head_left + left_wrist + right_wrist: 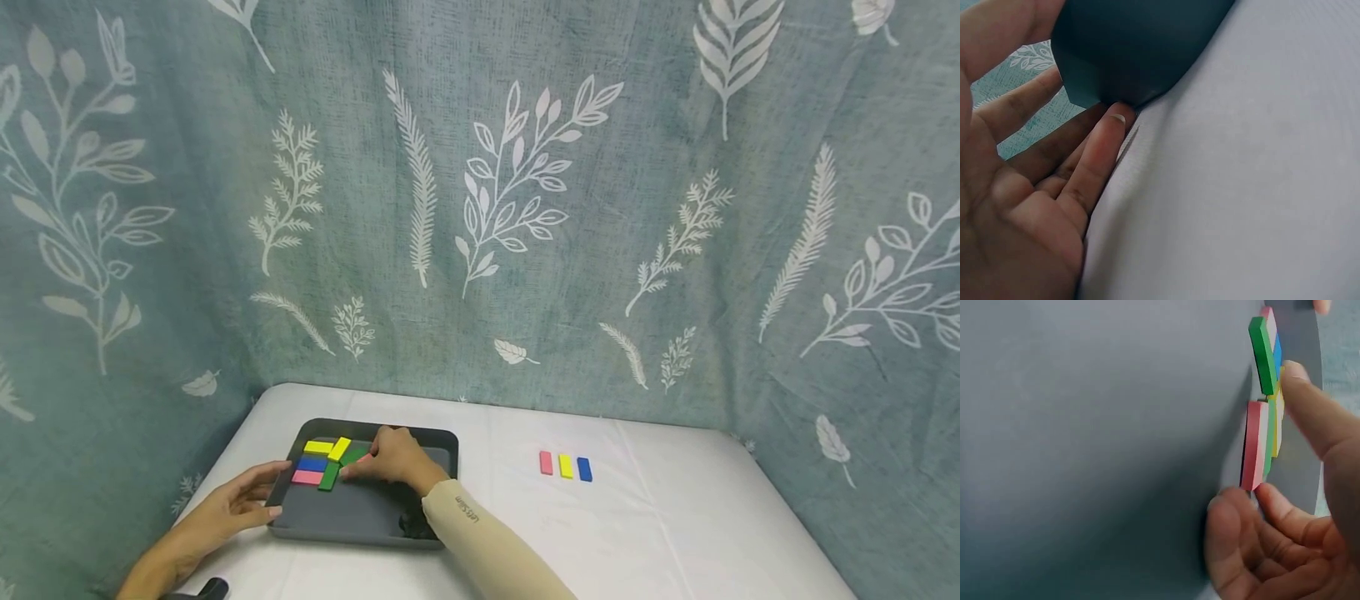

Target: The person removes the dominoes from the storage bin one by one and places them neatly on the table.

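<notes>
A dark grey tray (337,521) lies on the white-covered table. My left hand (228,512) touches its left side, fingers loosely extended; the left wrist view shows the fingertips against the tray's outer wall (1129,50). Over the tray, my right hand (401,460) pinches a pink block (1254,447) by its ends. Beside that block are two green blocks, one green block (329,476) slanting next to a pink block (307,477) and a blue block (312,463). Behind them lie a yellow block (318,447) and a tilted yellow block (340,449). The right fingers partly hide the second green block (352,456).
Right of the tray, a pink block (546,462), a yellow block (566,466) and a blue block (584,469) stand in a row on the table (675,517). A leaf-patterned curtain (480,250) hangs behind and at both sides. A black object (213,589) shows beside the left wrist.
</notes>
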Demonstrator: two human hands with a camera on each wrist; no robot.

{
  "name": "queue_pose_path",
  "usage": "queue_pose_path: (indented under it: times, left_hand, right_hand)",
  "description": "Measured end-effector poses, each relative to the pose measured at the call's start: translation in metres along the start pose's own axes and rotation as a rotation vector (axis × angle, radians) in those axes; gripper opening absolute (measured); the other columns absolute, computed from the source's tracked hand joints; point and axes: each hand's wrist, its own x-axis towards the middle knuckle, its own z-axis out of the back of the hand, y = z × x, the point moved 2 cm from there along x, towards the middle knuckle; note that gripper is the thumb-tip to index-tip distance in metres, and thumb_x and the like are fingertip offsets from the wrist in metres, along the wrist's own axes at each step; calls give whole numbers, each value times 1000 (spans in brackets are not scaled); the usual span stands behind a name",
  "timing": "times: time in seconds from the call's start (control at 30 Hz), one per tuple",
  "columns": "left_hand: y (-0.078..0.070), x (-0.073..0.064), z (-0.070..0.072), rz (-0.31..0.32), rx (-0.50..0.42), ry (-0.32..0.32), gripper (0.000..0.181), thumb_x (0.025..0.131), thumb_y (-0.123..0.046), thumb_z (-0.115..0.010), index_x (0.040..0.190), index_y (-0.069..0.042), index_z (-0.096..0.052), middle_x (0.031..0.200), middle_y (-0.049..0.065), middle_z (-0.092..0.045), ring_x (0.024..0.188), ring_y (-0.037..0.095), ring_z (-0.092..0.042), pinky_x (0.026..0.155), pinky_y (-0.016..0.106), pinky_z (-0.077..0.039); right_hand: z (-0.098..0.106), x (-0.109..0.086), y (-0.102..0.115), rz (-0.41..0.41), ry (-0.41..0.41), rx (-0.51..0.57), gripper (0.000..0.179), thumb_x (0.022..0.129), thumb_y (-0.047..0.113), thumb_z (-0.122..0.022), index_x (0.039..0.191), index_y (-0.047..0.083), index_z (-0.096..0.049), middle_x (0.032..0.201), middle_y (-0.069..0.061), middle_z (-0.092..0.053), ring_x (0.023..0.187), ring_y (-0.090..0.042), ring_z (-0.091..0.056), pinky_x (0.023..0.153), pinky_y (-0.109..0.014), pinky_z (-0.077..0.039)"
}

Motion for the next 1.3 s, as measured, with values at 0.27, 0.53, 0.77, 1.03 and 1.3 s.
queue_pose_path:
  times: [0.27,0.53,0.77,1.03,1.3]
  left_hand:
    - [0,1,-2,-18,-4,7,78,94,-31,-77,159,-12,-37,159,20,-34,132,38,-39,99,48,-43]
    - [1,-1,-1,-5,-1,6,79,94,-32,-77,159,-11,-37,159,21,-34,132,38,-40,98,48,-44]
    - [0,-3,-1,-15,-2,16,76,96,-30,-74,159,-11,-37,160,21,-33,133,38,-39,97,47,-44]
    - [-1,-3,-1,7,2,-10,80,93,-31,-77,159,-11,-37,160,23,-33,132,38,-38,99,49,-42]
    - [3,0,0,9,14,-8,81,93,-34,-78,159,-12,-36,160,23,-33,133,39,-38,99,50,-43]
  right_hand:
    - [1,-2,0,16,-10,-40,43,79,34,-92,100,6,-68,81,0,-65,64,-11,-58,59,-25,-49]
    - [0,-3,-16,23,11,118,46,80,24,-91,115,4,-69,69,4,-65,50,-11,-60,50,-24,-49]
    - [2,-4,-23,99,32,175,42,83,19,-88,117,3,-70,63,7,-64,49,-10,-60,50,-24,-50]
    - [14,-4,-23,100,56,246,41,84,18,-88,118,4,-70,69,4,-67,54,-12,-63,52,-26,-53]
    - [38,-15,-24,152,40,229,42,87,21,-85,122,6,-68,72,4,-69,59,-18,-67,55,-27,-53]
